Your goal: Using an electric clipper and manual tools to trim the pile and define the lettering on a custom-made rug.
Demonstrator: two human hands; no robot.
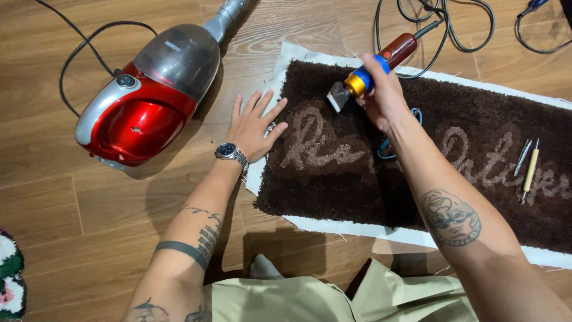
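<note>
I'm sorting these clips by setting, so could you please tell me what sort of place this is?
Probably a home or small workshop where rugs are made. A brown tufted rug lies on a wooden floor, the right hand holds a corded trimmer over it, and a red vacuum cleaner sits beside the left hand.

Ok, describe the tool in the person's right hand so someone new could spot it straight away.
Find the dark brown rug on the wooden floor. Above its upper left part, the right hand grips a corded electric trimmer. Unlike the thin hand tools lying on the rug, it has a reddish-brown body, blue and yellow bands, and a flat metal head.
</note>
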